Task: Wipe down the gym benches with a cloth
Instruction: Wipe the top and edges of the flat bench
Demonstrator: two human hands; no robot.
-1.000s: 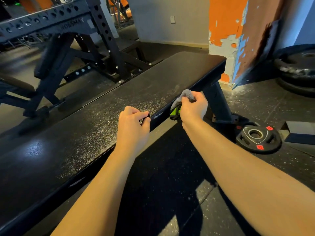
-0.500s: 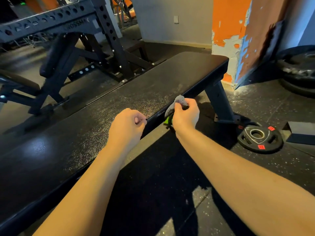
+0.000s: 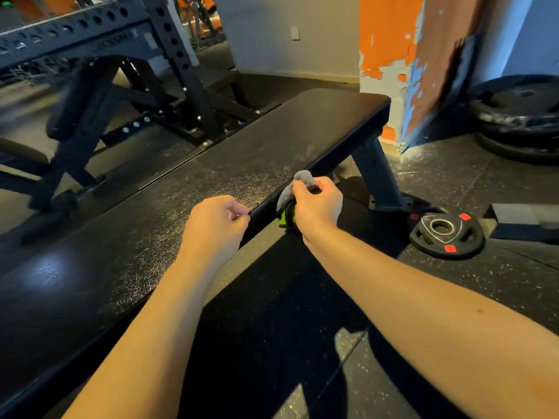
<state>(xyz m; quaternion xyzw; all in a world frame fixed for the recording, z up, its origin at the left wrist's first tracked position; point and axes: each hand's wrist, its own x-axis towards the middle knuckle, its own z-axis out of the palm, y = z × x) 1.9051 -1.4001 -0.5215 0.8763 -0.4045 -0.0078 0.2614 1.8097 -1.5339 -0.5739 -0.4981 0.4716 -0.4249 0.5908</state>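
A long flat black bench [image 3: 187, 195] runs from the lower left to the upper right, its pad textured and dusty. My right hand [image 3: 317, 207] grips a grey cloth [image 3: 302, 178] with a green patch [image 3: 284, 217], pressed against the bench's near side edge. My left hand [image 3: 216, 226] is a loose fist at the same edge, a little to the left, thumb and fingertips touching the pad's rim with nothing visible in it.
A small black weight plate [image 3: 446, 234] with red marks lies on the floor by the bench leg [image 3: 378, 176]. Big plates [image 3: 520, 116] lean at the far right beside an orange and blue pillar [image 3: 390, 55]. A black rack [image 3: 169, 71] stands behind the bench.
My right hand with the cloth has slid a little left along the bench's side edge. My left hand has loosened from the rim and stays beside it.
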